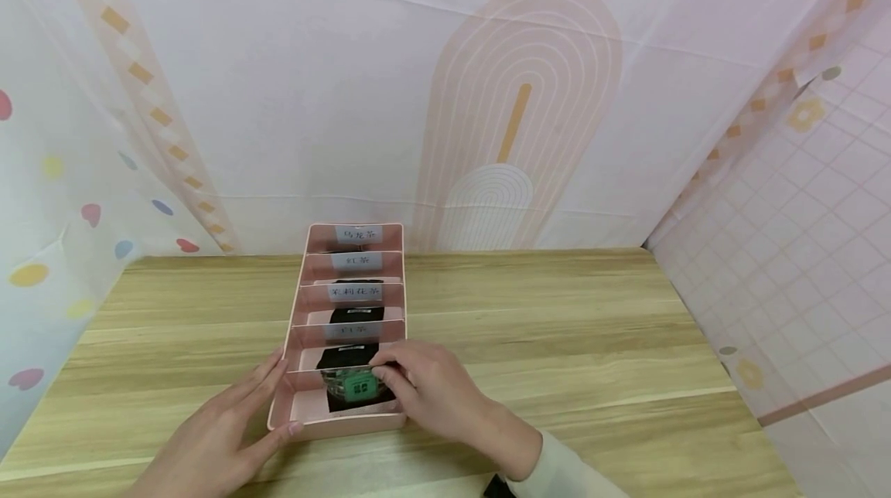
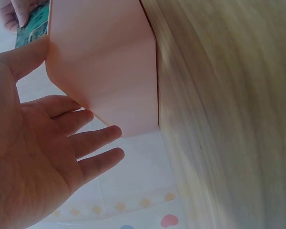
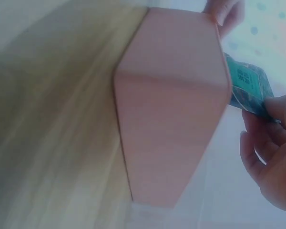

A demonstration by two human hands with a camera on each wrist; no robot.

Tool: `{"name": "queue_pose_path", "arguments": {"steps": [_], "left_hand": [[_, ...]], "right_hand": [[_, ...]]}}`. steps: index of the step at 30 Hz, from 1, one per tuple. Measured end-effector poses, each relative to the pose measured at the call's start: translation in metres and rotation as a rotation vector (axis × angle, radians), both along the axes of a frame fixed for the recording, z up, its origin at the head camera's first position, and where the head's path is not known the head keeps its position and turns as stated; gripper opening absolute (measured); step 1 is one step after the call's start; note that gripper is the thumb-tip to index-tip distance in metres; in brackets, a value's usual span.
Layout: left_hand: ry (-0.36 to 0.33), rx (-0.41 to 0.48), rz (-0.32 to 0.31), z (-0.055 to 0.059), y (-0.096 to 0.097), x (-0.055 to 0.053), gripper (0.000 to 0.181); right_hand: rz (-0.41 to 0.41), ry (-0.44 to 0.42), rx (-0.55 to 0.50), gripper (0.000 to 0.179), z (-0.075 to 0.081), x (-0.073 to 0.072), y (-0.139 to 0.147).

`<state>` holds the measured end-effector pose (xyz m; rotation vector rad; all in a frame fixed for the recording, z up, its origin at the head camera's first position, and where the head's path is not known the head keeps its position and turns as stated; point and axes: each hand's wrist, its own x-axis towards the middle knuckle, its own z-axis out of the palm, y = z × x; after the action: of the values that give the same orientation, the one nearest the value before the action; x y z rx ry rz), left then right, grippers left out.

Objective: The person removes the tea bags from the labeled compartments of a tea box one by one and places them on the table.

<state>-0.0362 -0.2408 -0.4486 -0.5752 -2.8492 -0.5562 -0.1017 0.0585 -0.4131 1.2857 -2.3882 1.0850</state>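
A long pink divided box [image 1: 348,429] stands on the wooden table, its narrow end toward me. With thumb and forefinger my right hand [image 1: 445,393] pinches the edge of a small tea packet [image 1: 360,385], clear and dark with a green label. This packet is tilted at the nearest compartment; the right wrist view shows it sticking up past the rim. My left hand [image 1: 226,428] touches the box's near left corner, thumb on the front rim. Its other fingers [image 2: 97,138] are spread and nearly straight beside the side wall.
Paper labels [image 1: 355,292] with Chinese characters mark the compartment dividers. Black packets [image 1: 348,356] lie in several compartments. A patterned white cloth [image 1: 313,96] hangs behind the table [image 1: 557,328]. A small black object [image 1: 498,487] shows by my right sleeve [image 1: 567,471].
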Motion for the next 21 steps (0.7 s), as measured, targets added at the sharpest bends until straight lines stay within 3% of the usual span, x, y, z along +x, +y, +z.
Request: {"name": "queue_pose_path", "arguments": {"steps": [8,12,21], "left_hand": [[0.032,0.021,-0.013,-0.001,-0.001,0.001,0.079],[0.017,0.016,-0.001,-0.001,-0.001,0.002,0.078],[0.057,0.033,-0.024,-0.001,-0.001,0.002,0.080]], "right_hand": [[-0.050,-0.052,-0.064,0.009,0.017,-0.010,0.012],[-0.085,-0.072,-0.091,0.009,0.021,-0.017,0.019],[-0.172,-0.078,-0.152,0.010,0.030,-0.034,0.036]]}}
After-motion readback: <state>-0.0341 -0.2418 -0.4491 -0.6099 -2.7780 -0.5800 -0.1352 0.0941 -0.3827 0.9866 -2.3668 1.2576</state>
